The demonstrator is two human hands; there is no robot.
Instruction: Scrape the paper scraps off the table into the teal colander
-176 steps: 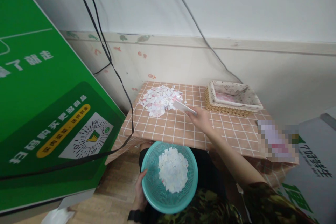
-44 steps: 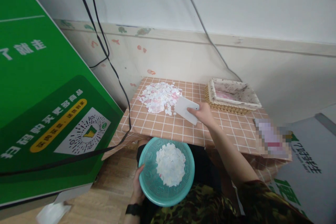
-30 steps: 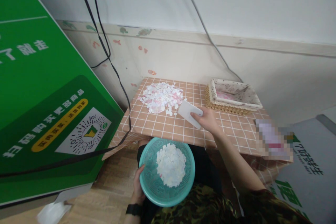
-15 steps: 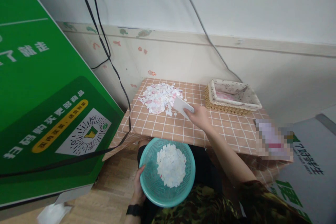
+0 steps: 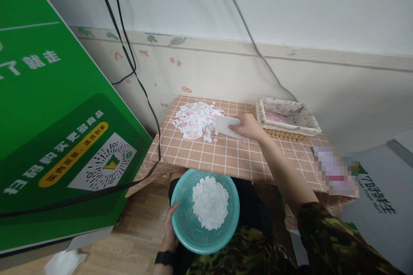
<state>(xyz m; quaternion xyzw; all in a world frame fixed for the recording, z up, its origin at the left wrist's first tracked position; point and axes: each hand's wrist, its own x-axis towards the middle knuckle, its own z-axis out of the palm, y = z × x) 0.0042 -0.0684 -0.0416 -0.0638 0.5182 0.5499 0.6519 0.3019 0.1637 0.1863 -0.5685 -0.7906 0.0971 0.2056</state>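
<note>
With my left hand (image 5: 171, 225) I grip the left rim of a round teal plastic colander (image 5: 182, 215), held over my lap below the table edge. Inside it lies a mound of small white paper scraps (image 5: 210, 203). My right hand (image 5: 248, 126) is closed on a flat white scraper (image 5: 226, 126), with a small hole near its held end. The scraper's far edge is at the right side of a larger pile of white and pinkish paper scraps (image 5: 195, 119) on the tablecloth. Whether it touches the scraps I cannot tell.
A checked brown cloth covers the table (image 5: 226, 159). A cloth-lined wicker basket (image 5: 287, 120) stands at its back right. A green printed panel (image 5: 80, 137) rises on the left, with a black strap (image 5: 151, 116) hanging beside it. The wall is behind.
My right hand has moved up and to the right with the scraper, which now lies more level. The left hand and the colander have hardly moved.
</note>
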